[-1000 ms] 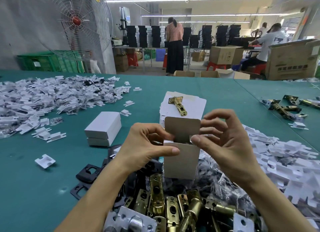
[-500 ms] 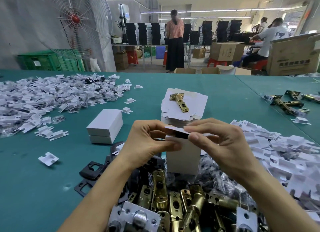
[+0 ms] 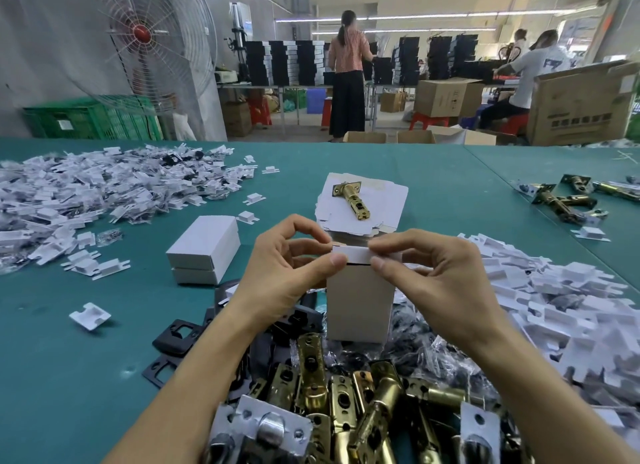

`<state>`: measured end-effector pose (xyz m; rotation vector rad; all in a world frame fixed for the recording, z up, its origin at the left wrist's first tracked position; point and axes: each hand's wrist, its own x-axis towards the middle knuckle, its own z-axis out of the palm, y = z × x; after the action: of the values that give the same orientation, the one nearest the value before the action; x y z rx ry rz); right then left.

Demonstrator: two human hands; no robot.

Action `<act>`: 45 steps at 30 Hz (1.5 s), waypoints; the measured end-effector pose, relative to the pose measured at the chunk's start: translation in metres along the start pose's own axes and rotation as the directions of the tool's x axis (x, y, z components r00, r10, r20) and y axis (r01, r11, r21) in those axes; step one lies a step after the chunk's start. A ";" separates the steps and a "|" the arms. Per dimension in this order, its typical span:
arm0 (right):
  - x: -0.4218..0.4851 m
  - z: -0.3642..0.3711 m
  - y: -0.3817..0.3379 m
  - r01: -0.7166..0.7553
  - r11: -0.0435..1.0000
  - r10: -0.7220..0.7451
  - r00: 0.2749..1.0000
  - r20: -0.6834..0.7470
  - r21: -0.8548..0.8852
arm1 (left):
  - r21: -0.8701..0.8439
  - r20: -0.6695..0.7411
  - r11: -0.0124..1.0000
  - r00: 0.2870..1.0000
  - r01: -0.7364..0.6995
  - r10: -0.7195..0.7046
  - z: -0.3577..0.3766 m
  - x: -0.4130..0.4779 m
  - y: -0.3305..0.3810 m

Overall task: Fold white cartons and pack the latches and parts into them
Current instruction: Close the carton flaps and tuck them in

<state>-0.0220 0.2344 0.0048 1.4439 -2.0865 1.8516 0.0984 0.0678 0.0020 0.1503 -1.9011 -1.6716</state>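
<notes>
Head view: the top flap (image 3: 351, 255) of the white carton (image 3: 360, 304), upright a second ago, now lies folded over the mouth with only a thin dark slit under its front edge, so closing looks nearly done. The left hand (image 3: 284, 273) and right hand (image 3: 440, 276) each hold a narrow grip, pinching the flap's ends. The carton stands upright between and below them, behind the brass latches (image 3: 311, 377) on the tabletop (image 3: 69, 377).

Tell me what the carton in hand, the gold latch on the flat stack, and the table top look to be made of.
Carton: thin paperboard, matte off-white; it folds to a sharp crease at the lid flap.
Latch: metal, likely brass-plated; shiny gold with bright highlights.
Table top: teal covering, matte, no glare; felt or rubber mat, can't tell which.
</notes>
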 end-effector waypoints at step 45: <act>0.002 -0.002 0.006 0.087 0.987 -0.056 0.975 0.217 -0.134 | 0.024 0.027 0.997 0.997 0.077 -0.078 -0.007 0.002 -0.006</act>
<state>-0.0278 0.2341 0.0021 1.7222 -2.1714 1.5479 0.0981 0.0594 -0.0030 0.2130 -1.9584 -1.7117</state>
